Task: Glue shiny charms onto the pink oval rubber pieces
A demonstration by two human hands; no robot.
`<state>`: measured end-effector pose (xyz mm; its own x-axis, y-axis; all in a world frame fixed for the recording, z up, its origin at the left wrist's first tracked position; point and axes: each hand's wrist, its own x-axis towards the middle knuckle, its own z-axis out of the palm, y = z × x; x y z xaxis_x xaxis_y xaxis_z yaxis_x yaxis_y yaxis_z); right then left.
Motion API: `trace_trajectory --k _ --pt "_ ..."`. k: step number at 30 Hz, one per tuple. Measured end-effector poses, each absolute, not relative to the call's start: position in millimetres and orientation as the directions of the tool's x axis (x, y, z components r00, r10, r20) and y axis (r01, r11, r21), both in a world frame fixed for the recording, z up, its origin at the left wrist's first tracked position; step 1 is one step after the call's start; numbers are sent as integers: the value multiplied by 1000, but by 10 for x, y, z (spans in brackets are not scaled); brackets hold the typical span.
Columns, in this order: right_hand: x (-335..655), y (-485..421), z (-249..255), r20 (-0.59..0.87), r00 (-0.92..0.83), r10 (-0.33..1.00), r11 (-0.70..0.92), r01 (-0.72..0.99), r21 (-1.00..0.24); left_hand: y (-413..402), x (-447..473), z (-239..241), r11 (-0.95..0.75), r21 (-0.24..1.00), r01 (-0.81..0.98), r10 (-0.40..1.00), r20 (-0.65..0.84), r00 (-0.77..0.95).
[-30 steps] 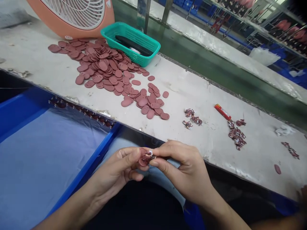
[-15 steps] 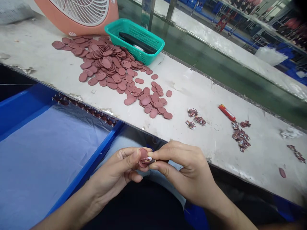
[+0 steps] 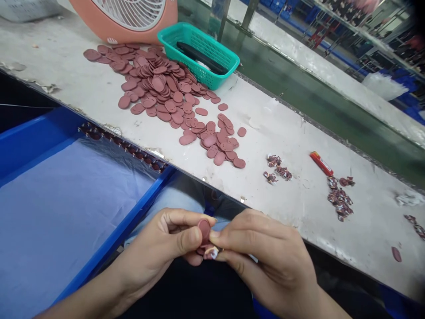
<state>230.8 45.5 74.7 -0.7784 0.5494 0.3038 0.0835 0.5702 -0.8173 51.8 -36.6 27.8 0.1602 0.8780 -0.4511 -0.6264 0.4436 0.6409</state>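
Between thumb and fingers, my left hand (image 3: 174, 237) pinches a reddish-brown oval disc (image 3: 204, 229) in front of my lap. A small painted figurine (image 3: 211, 252), brown with white and tan parts, sits against the disc's lower part. My right hand (image 3: 265, 248) grips the figurine from the right with thumb and forefinger, which cover much of it. How the two pieces join is hidden by the fingers. Beyond my hands, a large heap of similar oval discs (image 3: 159, 84) lies on the table (image 3: 285, 133), some with small holes. Several loose figurines (image 3: 340, 201) lie to the right.
A green basket (image 3: 229, 56) with a long black object stands beside an orange fan (image 3: 86, 17). A red-and-yellow tube-like packet (image 3: 321, 163) lies near the figurines. At lower left, a blue bin (image 3: 159, 188) with a pale liner holds a row of finished-looking pieces (image 3: 122, 148) along its edge.
Both hands have come slightly lower and tipped the disc and figurine, so the figurine's white part now faces lower down. The view has shifted a little, moving the table's contents rightward.
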Motion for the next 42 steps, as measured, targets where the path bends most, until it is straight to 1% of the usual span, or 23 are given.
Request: trace_trajectory --k 6,11,14,16,20,23,28,36,42 --pt "2320 395 810 244 -789 564 529 118 -840 -394 483 321 453 603 -657 885 -390 253" --pt "2306 384 780 271 -762 589 555 137 -820 -385 448 290 460 578 -674 883 -376 280" --pt "2302 419 764 296 -748 594 557 117 -822 -362 435 235 476 554 -683 870 -408 276" --pt "2295 458 752 306 -744 593 557 106 -824 -351 426 187 488 513 -707 857 -435 276" --pt "2249 525 719 271 -729 629 545 164 -822 -350 410 96 496 438 -749 838 -468 281" --pt "2200 546 696 267 -739 618 532 142 -835 -354 402 73 495 407 -767 834 -471 288" --pt "2160 547 660 256 -765 590 513 111 -851 -353 398 82 493 410 -768 837 -466 288" --pt "2108 540 615 245 -756 607 483 105 -870 -369 415 99 492 393 -777 772 -609 182" --pt "2082 546 600 266 -753 602 492 87 -866 -360 410 127 490 390 -780 761 -627 165"
